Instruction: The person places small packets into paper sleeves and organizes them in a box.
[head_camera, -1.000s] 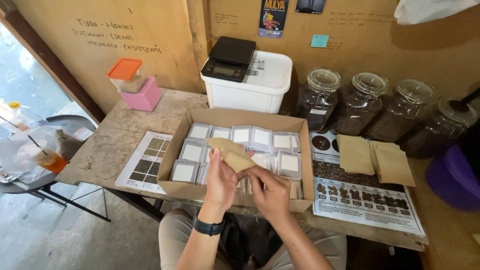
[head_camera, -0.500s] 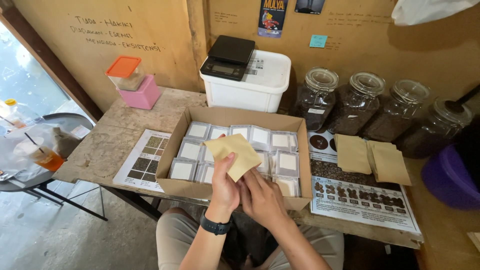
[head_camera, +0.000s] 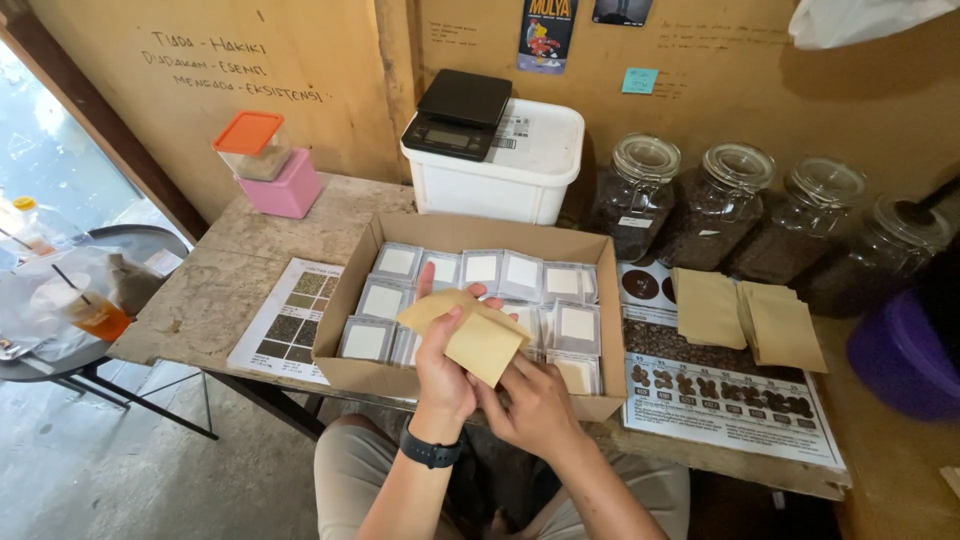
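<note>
Left hand now pinches the kraft pouch w/ right hand lower at centre, over the cardboard box; pouch tilted vs before, prob. being opened

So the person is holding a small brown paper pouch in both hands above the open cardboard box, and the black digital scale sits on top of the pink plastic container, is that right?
Not quite. The head view shows the black digital scale on the lid of the white plastic tub, not the pink plastic container. The rest holds: the left hand and right hand hold the small brown paper pouch above the open cardboard box.
</note>
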